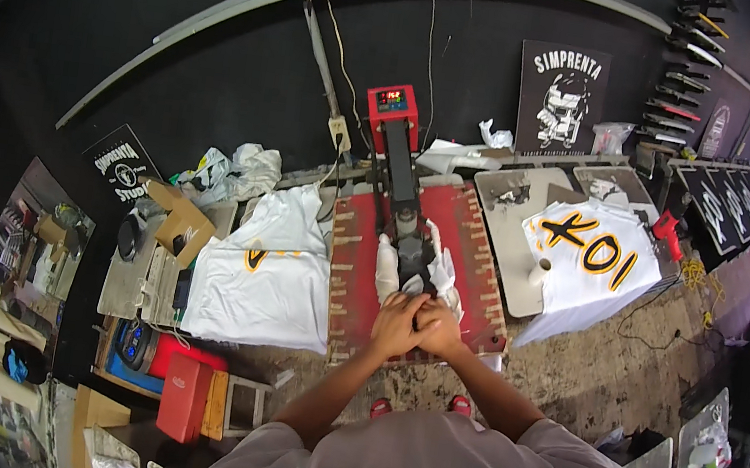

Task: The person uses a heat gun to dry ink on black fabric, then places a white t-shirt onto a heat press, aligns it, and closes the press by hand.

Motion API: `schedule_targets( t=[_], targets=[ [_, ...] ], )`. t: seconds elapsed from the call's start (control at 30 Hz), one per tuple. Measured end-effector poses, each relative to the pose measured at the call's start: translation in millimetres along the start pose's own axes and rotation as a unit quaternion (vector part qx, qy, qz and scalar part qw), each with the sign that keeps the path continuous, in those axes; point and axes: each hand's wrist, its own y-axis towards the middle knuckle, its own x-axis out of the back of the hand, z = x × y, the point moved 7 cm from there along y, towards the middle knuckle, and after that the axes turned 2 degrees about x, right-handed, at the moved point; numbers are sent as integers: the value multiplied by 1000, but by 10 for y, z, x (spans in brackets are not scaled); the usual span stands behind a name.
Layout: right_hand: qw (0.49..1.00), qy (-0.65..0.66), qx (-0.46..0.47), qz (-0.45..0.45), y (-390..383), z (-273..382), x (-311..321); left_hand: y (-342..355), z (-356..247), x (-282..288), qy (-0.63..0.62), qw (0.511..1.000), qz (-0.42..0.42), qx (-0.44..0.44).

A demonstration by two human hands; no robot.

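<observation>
My left hand [399, 322] and my right hand [438, 329] rest together, fingers closed and overlapping, on the front handle of a red-and-black heat press [387, 103]. Pale wrapping [386, 269] covers the handle's sides. Beneath it the press's red top plate [476, 257] has many tan tape strips along its edges. A white T-shirt [258, 294] with an orange-and-black print, partly folded, lies at the left. Another white T-shirt [598, 263] with large orange-and-black lettering is spread at the right. Exactly what lies under my fingers is hidden.
A cardboard box [182, 228], red box [183, 393] and cloth pile [241, 169] are at the left. A red heat gun [668, 235] with yellow cord sits right. Stacked platens [675, 113] and dark signs [559, 97] line the wall. A cluttered stand [696, 456] is lower right.
</observation>
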Motion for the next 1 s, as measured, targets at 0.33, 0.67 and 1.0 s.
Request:
schedule_targets(
  t=[0.33,0.67,1.0],
  targets=[
    [995,-4,28,-91,-70,-50,-40,-50,23,-63,-20,1000,13,-4],
    [996,41,36,-66,-35,-15,12,-35,24,11,-13,999,-30,-28],
    [997,54,31,-51,-21,-48,-26,-39,41,3,-23,999,-32,-22]
  ],
)
